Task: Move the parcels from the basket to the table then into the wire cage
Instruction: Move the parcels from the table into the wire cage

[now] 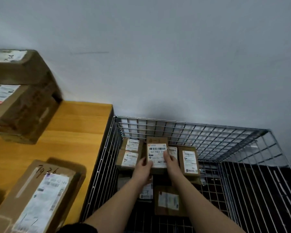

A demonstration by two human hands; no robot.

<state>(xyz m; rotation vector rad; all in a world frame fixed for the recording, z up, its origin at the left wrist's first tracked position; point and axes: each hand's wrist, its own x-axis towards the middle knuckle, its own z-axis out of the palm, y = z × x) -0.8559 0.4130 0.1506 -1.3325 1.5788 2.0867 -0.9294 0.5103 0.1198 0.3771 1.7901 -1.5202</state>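
Wire cage (pixel 242 138) right of table (pixel 77 132); parcels (pixel 190 158) inside, boxes (pixel 23 105) on table.

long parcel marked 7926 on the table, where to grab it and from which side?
Likely by its two long side edges near the middle, coming from above. The long parcel lies flat, label up, on the wooden table, its top and right side unobstructed. Both hands are occupied: left hand and right hand hold a small parcel.

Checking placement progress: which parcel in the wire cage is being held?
The middle parcel in the far row; both the left hand and right hand grip it.
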